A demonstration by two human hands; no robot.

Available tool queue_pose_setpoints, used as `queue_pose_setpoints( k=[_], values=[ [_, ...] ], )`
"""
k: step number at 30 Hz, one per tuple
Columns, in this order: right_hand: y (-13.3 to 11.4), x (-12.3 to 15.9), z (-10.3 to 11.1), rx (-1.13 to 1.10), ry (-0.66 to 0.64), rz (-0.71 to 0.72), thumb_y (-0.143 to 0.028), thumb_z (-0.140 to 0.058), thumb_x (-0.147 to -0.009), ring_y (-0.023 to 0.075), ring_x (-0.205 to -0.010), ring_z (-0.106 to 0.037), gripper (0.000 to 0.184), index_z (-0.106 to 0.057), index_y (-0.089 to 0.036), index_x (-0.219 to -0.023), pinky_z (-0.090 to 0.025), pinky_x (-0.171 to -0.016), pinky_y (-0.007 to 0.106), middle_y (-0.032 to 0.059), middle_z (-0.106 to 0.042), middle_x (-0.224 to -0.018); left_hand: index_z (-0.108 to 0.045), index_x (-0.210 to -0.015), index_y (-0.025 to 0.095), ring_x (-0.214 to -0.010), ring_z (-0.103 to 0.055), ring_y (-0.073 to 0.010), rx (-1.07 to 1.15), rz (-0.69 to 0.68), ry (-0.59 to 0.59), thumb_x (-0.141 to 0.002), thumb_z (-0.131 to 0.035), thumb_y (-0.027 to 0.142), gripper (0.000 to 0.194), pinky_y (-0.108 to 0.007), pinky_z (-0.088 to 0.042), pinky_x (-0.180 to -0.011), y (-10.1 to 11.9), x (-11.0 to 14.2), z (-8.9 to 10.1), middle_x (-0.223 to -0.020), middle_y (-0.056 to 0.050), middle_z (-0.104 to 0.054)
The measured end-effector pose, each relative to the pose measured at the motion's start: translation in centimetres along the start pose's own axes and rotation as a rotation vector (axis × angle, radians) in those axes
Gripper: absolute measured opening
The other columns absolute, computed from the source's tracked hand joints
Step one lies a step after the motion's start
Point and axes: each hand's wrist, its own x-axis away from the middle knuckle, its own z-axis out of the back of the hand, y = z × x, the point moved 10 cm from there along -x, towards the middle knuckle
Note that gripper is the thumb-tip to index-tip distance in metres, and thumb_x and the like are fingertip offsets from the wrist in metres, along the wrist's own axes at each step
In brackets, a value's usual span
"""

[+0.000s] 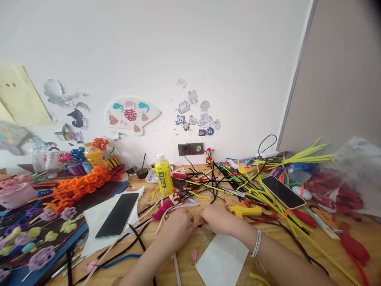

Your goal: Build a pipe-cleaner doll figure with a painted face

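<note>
My left hand (178, 227) and my right hand (216, 220) meet over the wooden table (184, 274), fingertips pinching a short dark pipe cleaner (199, 225) that they mostly hide. A silver bead bracelet (256, 242) circles my right wrist. Just beyond my left hand lies a coil of magenta pipe cleaner (162, 209). A yellow glue gun (244, 210) rests to the right of my right hand. Below my hands is a white paper square (222, 260).
Loose pipe cleaners in yellow, black and red (274, 202) spread across the right, under a smartphone (282, 192). Left stand a black phone (117, 214) on white paper and orange pipe-cleaner flowers (80, 188). A yellow bottle (163, 174) stands behind, against the wall.
</note>
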Motion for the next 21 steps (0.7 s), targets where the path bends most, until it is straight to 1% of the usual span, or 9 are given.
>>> queue_pose_setpoints(
  k=[1, 3, 6, 10, 12, 14, 17, 19, 21],
  values=[
    [0.1, 0.0, 0.1, -0.009, 0.014, -0.004, -0.018, -0.051, -0.07, 0.0234, -0.066, -0.06, 0.017, -0.067, -0.016, -0.074, -0.038, -0.055, 0.028, 0.0103, -0.068, -0.073, -0.066, -0.07, 0.018, -0.076, -0.059, -0.0215, 0.001, -0.013, -0.016, -0.075, -0.047, 0.03, 0.023, -0.029, -0.042, -0.067, 0.6, 0.1, -0.6, -0.077, -0.007, -0.065],
    [0.4, 0.2, 0.5, -0.038, 0.038, -0.011, -0.019, -0.05, -0.071, 0.0223, -0.067, -0.06, 0.017, -0.066, -0.017, -0.078, -0.038, -0.055, 0.027, 0.0085, -0.068, -0.076, -0.066, -0.074, 0.019, -0.075, -0.06, -0.0218, -0.009, -0.016, -0.028, -0.076, -0.044, 0.026, 0.023, -0.029, -0.042, -0.065, 1.2, 0.3, -1.1, -0.077, -0.007, -0.067],
    [1.1, 0.7, 1.0, -0.104, 0.053, -0.015, -0.018, -0.052, -0.072, 0.0172, -0.069, -0.059, 0.015, -0.064, -0.019, -0.08, -0.038, -0.055, 0.023, 0.0034, -0.067, -0.077, -0.066, -0.077, 0.018, -0.073, -0.061, -0.0226, -0.027, -0.016, -0.041, -0.077, -0.04, 0.021, 0.027, -0.03, -0.042, -0.065, 1.2, 0.2, -0.8, -0.078, -0.008, -0.068],
    [2.0, 1.7, 1.8, -0.164, 0.053, -0.039, -0.023, -0.051, -0.076, 0.0125, -0.067, -0.059, 0.013, -0.063, -0.018, -0.079, -0.037, -0.055, 0.019, 0.0006, -0.067, -0.076, -0.067, -0.068, 0.019, -0.071, -0.061, -0.0226, -0.045, -0.042, -0.083, -0.075, -0.04, 0.019, 0.028, -0.029, -0.042, -0.063, 1.2, 0.2, -0.4, -0.075, -0.008, -0.068],
    [2.6, 1.9, 2.1, -0.149, 0.066, -0.098, -0.026, -0.05, -0.078, 0.0137, -0.069, -0.059, 0.016, -0.063, -0.017, -0.08, -0.038, -0.056, 0.02, 0.0025, -0.067, -0.079, -0.066, -0.064, 0.018, -0.071, -0.062, -0.024, -0.054, -0.048, -0.101, -0.074, -0.041, 0.018, 0.027, -0.03, -0.042, -0.062, 1.4, 0.4, -0.6, -0.074, -0.01, -0.068],
    [3.1, 1.8, 2.0, -0.11, 0.077, -0.182, -0.028, -0.049, -0.078, 0.0166, -0.071, -0.059, 0.019, -0.064, -0.017, -0.08, -0.038, -0.057, 0.022, 0.0056, -0.067, -0.08, -0.066, -0.065, 0.018, -0.071, -0.062, -0.0251, -0.06, -0.046, -0.108, -0.073, -0.041, 0.018, 0.026, -0.03, -0.042, -0.06, 1.5, 0.6, -0.8, -0.075, -0.01, -0.068],
    [3.1, 1.1, 1.4, -0.058, 0.061, -0.276, -0.032, -0.055, -0.074, 0.0214, -0.071, -0.061, 0.02, -0.065, -0.015, -0.076, -0.039, -0.057, 0.026, 0.0099, -0.068, -0.077, -0.066, -0.068, 0.018, -0.069, -0.062, -0.0249, -0.062, -0.035, -0.116, -0.076, -0.042, 0.024, 0.026, -0.03, -0.042, -0.057, 1.6, 0.8, -0.8, -0.074, -0.01, -0.067],
    [2.8, 0.5, 1.1, -0.041, 0.052, -0.304, -0.029, -0.058, -0.071, 0.0237, -0.072, -0.061, 0.017, -0.066, -0.015, -0.076, -0.04, -0.059, 0.027, 0.0116, -0.068, -0.077, -0.065, -0.069, 0.017, -0.068, -0.062, -0.0244, -0.06, -0.025, -0.113, -0.078, -0.04, 0.028, 0.029, -0.03, -0.043, -0.057, 1.6, 0.8, -0.7, -0.074, -0.01, -0.067],
    [2.7, 0.2, 0.9, -0.04, 0.053, -0.316, -0.021, -0.056, -0.071, 0.0246, -0.073, -0.061, 0.012, -0.065, -0.014, -0.075, -0.04, -0.059, 0.028, 0.0128, -0.068, -0.077, -0.065, -0.075, 0.017, -0.071, -0.062, -0.024, -0.057, -0.003, -0.09, -0.08, -0.037, 0.027, 0.03, -0.031, -0.043, -0.061, 1.4, 0.7, -0.5, -0.078, -0.01, -0.066]
  ],
)
